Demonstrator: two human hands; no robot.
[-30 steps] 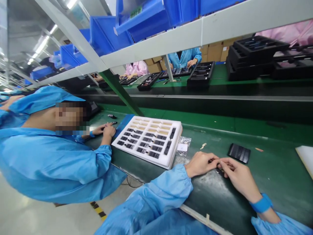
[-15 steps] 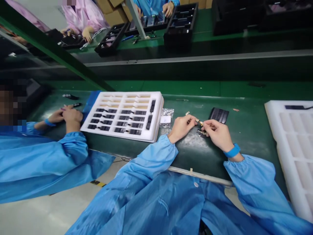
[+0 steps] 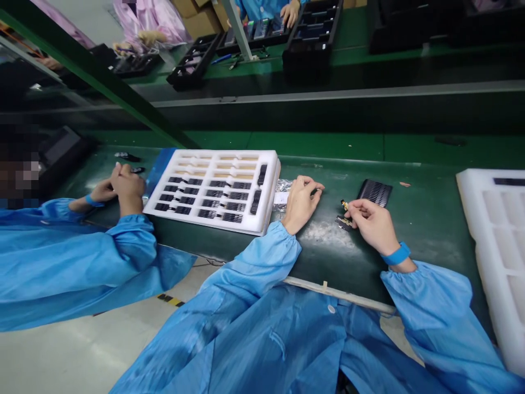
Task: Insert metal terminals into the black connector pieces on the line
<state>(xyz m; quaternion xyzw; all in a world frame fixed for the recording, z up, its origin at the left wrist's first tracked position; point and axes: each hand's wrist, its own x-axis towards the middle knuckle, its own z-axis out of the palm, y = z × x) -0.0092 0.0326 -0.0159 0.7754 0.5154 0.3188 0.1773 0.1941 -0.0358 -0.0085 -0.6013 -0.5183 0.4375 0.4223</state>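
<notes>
My right hand [image 3: 369,221] rests on the green bench [image 3: 418,219], its fingers pinched on a small dark part with a gold tip [image 3: 344,207]. Another small dark piece [image 3: 341,222] lies under that hand. My left hand [image 3: 300,201] sits apart to the left, fingers curled, thumb and forefinger pinching something thin that I cannot make out. It lies beside a clear plastic bag [image 3: 282,192] and the white foam tray [image 3: 213,189] that holds rows of dark parts. A black ribbed tray [image 3: 375,192] lies just beyond my right hand.
A co-worker in a blue coat sits at my left, hands [image 3: 123,186] together near small dark parts. A second white foam tray [image 3: 492,230] lies at the right. Black trays [image 3: 311,38] and other people's hands are across the conveyor. A green post [image 3: 102,82] slants at the left.
My hands were joined on the small part; now they have come apart, the left one moving left towards the plastic bag. The camera has tilted down since the oldest frame.
</notes>
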